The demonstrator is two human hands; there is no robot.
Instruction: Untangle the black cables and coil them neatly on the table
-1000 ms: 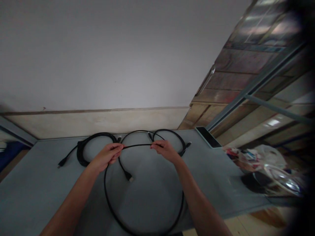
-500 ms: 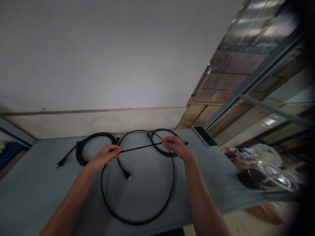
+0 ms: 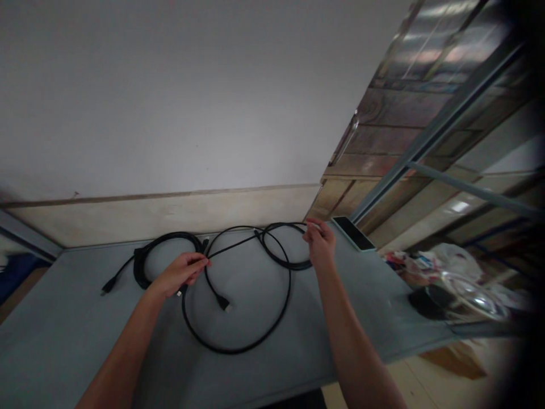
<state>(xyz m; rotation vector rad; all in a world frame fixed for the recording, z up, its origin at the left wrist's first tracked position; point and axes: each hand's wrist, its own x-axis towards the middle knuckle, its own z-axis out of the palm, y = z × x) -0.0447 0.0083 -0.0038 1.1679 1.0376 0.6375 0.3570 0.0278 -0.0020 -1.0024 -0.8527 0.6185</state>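
Note:
My left hand (image 3: 183, 272) pinches a black cable (image 3: 232, 352) that runs in a wide loop over the grey table. From those fingertips a stretch of cable slants up to the right toward a smaller coil (image 3: 279, 262). My right hand (image 3: 320, 238) is beside that coil's right edge, fingers bent together; what they hold, if anything, is too small to make out. On the left lies another coiled black cable (image 3: 138, 270), with its plug (image 3: 108, 286) pointing down-left. Inside the wide loop rests a black connector (image 3: 222, 303) with a light tip.
A dark-screened phone (image 3: 354, 234) lies near the table's back right edge. The grey table (image 3: 63, 335) meets a pale wall behind. Beyond its right side are metal rails, plastic bags (image 3: 457, 264) and a dark round object (image 3: 430, 302).
My right hand has moved right and slightly up, away from my left hand. The wide loop has become smaller, its lower edge higher up the table. My left hand has stayed nearly in place.

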